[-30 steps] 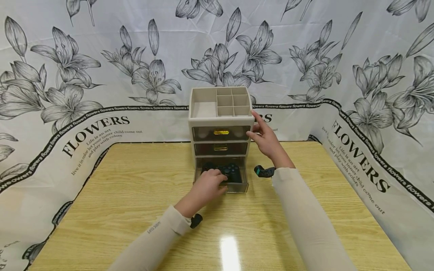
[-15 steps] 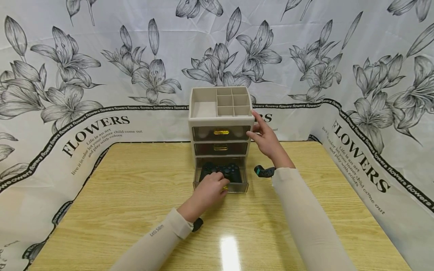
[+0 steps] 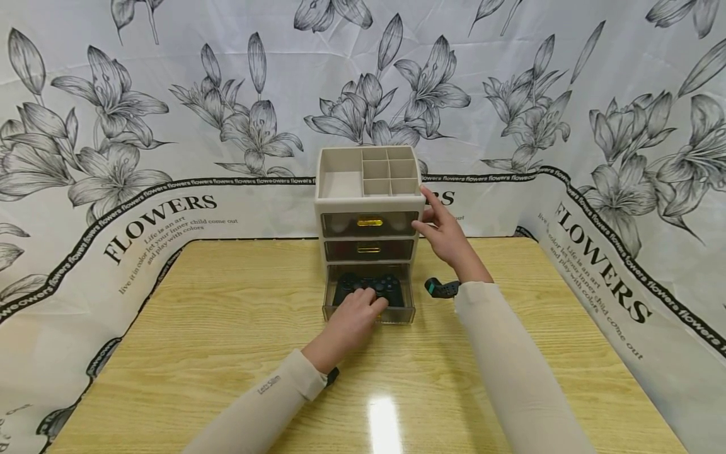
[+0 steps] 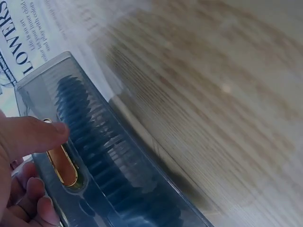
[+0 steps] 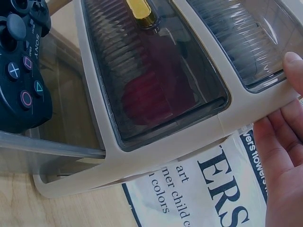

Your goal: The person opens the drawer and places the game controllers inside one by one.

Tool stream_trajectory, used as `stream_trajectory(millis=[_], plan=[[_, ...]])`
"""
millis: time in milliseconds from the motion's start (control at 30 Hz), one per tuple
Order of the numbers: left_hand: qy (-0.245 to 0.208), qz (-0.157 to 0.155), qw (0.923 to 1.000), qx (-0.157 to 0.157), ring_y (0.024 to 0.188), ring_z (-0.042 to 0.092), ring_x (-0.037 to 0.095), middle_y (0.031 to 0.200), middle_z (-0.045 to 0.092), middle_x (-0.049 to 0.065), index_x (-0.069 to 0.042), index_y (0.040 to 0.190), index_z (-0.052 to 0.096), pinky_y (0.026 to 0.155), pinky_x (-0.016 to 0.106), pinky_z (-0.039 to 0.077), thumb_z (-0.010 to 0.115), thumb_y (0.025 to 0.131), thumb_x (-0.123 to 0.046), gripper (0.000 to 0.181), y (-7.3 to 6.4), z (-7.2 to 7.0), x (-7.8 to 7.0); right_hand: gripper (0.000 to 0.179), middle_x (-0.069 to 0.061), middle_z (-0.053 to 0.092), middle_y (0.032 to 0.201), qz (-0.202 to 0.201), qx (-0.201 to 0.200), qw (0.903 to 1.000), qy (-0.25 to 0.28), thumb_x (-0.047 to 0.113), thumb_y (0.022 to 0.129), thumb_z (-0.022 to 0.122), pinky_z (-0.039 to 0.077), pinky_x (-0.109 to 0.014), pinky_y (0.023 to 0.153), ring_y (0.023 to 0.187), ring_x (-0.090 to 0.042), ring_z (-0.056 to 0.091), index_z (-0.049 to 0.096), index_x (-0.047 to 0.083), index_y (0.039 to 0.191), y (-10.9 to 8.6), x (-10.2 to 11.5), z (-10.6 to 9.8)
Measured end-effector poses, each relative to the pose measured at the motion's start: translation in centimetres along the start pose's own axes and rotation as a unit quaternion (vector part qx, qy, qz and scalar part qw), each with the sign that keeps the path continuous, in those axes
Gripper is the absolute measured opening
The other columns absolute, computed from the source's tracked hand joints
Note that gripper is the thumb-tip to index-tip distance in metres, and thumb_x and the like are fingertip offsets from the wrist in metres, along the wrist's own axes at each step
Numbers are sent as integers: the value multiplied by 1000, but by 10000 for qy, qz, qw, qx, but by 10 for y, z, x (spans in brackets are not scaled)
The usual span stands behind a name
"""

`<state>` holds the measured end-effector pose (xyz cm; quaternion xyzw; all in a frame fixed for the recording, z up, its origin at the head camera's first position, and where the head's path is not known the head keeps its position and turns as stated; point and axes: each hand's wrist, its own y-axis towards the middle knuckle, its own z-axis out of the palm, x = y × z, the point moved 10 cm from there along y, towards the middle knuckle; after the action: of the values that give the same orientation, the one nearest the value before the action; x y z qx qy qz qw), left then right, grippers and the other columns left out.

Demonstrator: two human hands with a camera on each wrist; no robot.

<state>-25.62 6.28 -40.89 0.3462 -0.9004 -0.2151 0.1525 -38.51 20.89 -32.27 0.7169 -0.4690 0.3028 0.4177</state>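
Observation:
A cream drawer organizer (image 3: 368,203) stands at the back of the table, its bottom drawer (image 3: 405,313) pulled out. Inside that clear drawer lies a black game controller (image 5: 21,71), partly covered by my left hand in the head view. My left hand (image 3: 354,318) holds the drawer's front, its fingers over the upper edge. In the left wrist view the thumb touches the gold handle (image 4: 64,165). My right hand (image 3: 448,236) grips the organizer's right front edge, thumb on the front and fingers along the side.
Two upper drawers with gold handles are closed; a dark red thing (image 5: 156,94) shows through the middle one. Divided compartments (image 3: 390,169) form the organizer's top. The wooden table (image 3: 238,302) reaches to a flower-printed cloth (image 3: 261,82) behind and at the sides.
My left hand has shifted slightly right and toward the drawer's front edge, now covering the handle in the head view. The right hand and the drawer have stayed in place.

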Motion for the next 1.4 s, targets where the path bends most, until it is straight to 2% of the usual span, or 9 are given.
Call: stream_trajectory(millis=[100,333,500,833,1200,1400], plan=[[25,77,9999,-104,67,37,14,83,48,2,-15,104,59,60,24,32,57,95,-5,13,0,-1,-1,72,-27,49,122,-52,33,10000,-22,12,99,52,39,-55,107,123,-41,52,12,26,157,-6,13,0],[316,133,9994,-102,68,39,15,84,50,2,-15,103,57,60,25,32,57,95,-8,10,4,-1,3,72,-27,50,122,-16,38,10000,-1,12,99,54,39,-54,107,122,-41,52,13,26,157,-8,18,0],[252,32,9997,15,70,40,16,87,50,3,-14,106,56,62,25,33,56,95,-7,13,7,2,11,72,-27,51,122,6,8,10000,4,12,99,54,39,-55,107,120,-40,53,14,27,157,-8,18,-1],[104,-76,9999,49,77,48,18,92,54,4,-12,109,60,67,28,43,59,93,-6,17,14,7,18,72,-26,51,120,26,-8,10000,39,12,99,54,41,-53,106,118,-39,54,15,27,157,-7,17,-1],[-54,-116,9997,-194,79,53,21,90,54,6,-10,106,63,71,31,47,64,89,-4,17,21,10,25,69,-25,53,117,31,-113,9998,-130,14,99,54,42,-52,105,117,-39,55,17,27,156,-8,18,-2],[-103,-182,9996,-215,82,53,20,91,54,5,-10,106,63,74,32,48,64,89,-6,18,24,14,33,69,-25,54,116,84,-192,9997,-105,14,99,54,42,-52,106,115,-38,55,18,26,156,-9,19,-1]])
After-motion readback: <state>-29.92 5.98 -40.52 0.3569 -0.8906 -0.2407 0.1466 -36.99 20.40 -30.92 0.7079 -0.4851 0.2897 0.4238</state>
